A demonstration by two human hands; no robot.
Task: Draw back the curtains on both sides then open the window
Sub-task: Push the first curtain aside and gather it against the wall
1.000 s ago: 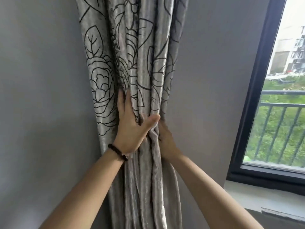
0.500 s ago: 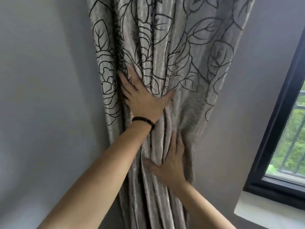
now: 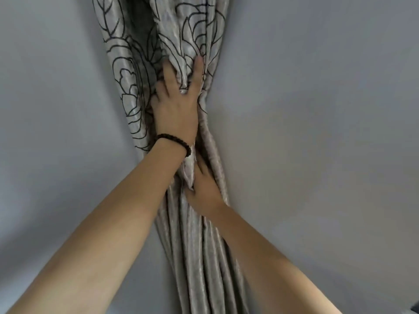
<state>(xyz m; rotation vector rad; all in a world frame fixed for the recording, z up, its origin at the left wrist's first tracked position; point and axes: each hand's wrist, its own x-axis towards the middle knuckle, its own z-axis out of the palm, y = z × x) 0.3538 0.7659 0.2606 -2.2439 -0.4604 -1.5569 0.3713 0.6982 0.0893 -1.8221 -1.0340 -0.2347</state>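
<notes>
We've got the curtain [image 3: 199, 257] bunched into a tight column vs the grey wall [image 3: 317, 132], about mid-frame. Our left hand [image 3: 175, 105], black bead bracelet [image 3: 175, 142] on the wrist, sits higher up — fingers dug into the folds, thumb on the right edge, pinching fabric btwn them. Our right hand [image 3: 204, 189] is lower, just under that wrist, fingers tucked into the pleats; can't tell how tightly it grips.
</notes>
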